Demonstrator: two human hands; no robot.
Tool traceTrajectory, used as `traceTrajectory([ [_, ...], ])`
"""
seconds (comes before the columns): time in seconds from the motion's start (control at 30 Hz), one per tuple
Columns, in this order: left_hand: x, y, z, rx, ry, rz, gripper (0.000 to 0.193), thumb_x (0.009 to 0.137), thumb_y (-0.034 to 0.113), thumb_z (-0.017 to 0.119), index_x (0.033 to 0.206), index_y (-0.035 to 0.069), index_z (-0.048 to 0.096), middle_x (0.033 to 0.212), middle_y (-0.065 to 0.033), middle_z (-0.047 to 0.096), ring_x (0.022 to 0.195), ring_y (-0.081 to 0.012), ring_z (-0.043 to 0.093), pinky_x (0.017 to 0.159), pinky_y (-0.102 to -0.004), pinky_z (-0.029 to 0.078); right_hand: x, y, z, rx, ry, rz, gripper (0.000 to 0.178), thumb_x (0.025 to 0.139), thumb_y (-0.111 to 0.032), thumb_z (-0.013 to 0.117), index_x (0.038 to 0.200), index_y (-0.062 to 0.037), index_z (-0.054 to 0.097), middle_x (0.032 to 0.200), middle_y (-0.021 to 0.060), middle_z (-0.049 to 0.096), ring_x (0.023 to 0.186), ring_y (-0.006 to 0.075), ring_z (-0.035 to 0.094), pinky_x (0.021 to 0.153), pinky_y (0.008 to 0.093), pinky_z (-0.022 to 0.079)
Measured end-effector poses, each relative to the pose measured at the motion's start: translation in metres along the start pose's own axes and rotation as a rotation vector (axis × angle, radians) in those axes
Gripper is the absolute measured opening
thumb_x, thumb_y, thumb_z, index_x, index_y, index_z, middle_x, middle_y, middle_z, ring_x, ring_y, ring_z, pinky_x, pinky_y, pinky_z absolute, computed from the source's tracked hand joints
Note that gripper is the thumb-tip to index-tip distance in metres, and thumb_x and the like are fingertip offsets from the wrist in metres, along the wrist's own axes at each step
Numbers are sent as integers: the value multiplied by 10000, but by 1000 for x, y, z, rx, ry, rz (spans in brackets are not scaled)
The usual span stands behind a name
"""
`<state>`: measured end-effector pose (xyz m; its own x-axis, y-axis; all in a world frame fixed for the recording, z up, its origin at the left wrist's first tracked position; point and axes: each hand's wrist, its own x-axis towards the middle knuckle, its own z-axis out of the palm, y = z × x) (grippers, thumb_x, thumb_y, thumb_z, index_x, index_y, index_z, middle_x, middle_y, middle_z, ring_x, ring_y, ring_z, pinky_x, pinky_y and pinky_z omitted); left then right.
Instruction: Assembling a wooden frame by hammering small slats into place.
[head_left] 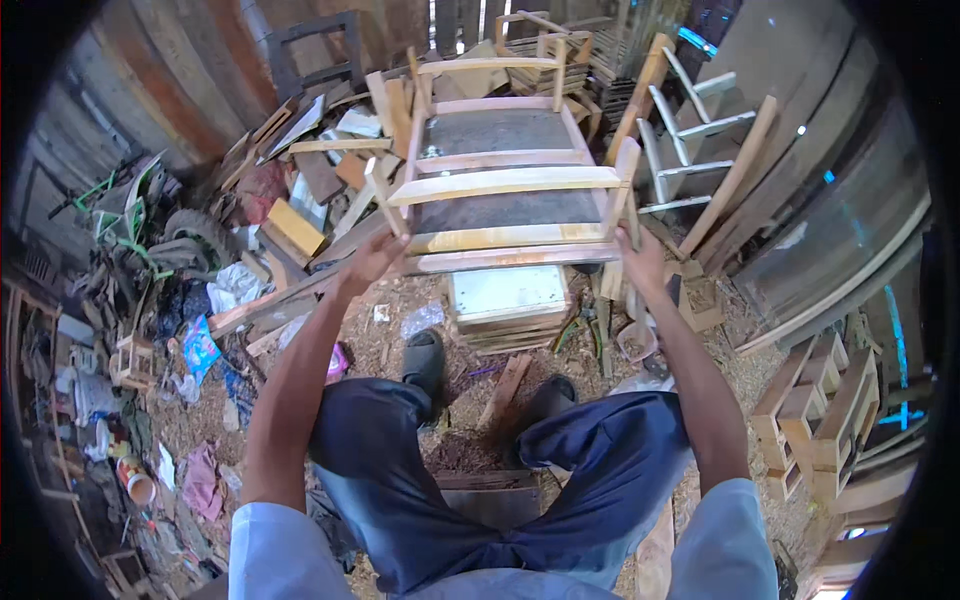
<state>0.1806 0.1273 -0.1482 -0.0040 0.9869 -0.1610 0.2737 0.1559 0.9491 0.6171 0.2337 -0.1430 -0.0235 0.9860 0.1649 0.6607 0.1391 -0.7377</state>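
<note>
In front of me is a small wooden furniture frame (515, 185) of pale bare wood, with short corner posts, crossbars and a dark grey panel (490, 130) between its rails. My left hand (375, 260) is closed at its near left corner, by the foot of a post. At the near right corner my right hand (642, 258) is wrapped around the other post. Below the near rail stands a low stack of boards with a white top (508, 290), and the frame's near end sits just above or on it; contact is hidden.
Wood offcuts (320, 175) pile up at the back left beside a green-framed bike (125, 215). A white slatted frame (690, 135) leans on the right wall. Small wooden frames (820, 415) stand at the lower right. Wood shavings (390, 350) cover the floor around my feet.
</note>
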Motion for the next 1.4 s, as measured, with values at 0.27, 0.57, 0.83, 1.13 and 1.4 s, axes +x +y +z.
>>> traceTrajectory([
  [0.27, -4, -7, 3, 36, 72, 35, 400, 968, 286, 474, 1296, 58, 473, 1170, -33, 551, 1094, -139, 468, 956, -308, 373, -5, -6, -3, 5, 39, -64, 343, 877, -263, 596, 1125, -27, 591, 982, 184, 653, 924, 323, 625, 822, 390, 453],
  [0.57, 3, -13, 5, 400, 122, 178, 370, 957, 230, 478, 1293, 75, 467, 1235, -151, 544, 1156, -245, 489, 960, -353, 397, 4, 7, 4, 15, -65, -53, 446, 908, -254, 552, 1270, -7, 469, 1142, 202, 595, 1068, 315, 567, 934, 374, 406],
  [0.83, 14, -42, 9, 50, 245, 320, 392, 943, 215, 514, 1284, 27, 469, 1246, -155, 543, 1125, -242, 517, 981, -343, 390, -7, -22, 11, 207, 5, -4, 412, 926, -338, 536, 1175, -11, 553, 1047, 172, 639, 968, 282, 608, 865, 367, 441],
  [1.13, 38, -36, -3, -46, 333, -12, 752, 856, 328, 657, 1392, -33, 271, 1250, -189, 524, 1085, -255, 545, 874, -342, 460, 4, -29, 18, 19, 113, 202, 392, 850, -367, 629, 1041, -25, 642, 979, 192, 661, 943, 356, 616, 841, 417, 450],
  [1.4, 47, -2, 15, 93, 345, -133, 386, 816, 253, 689, 1004, -80, 644, 848, -113, 670, 780, -145, 575, 736, -262, 442, 23, -29, 22, -38, 98, 564, 420, 794, -360, 696, 1026, -12, 660, 990, 202, 660, 916, 349, 629, 817, 405, 462],
])
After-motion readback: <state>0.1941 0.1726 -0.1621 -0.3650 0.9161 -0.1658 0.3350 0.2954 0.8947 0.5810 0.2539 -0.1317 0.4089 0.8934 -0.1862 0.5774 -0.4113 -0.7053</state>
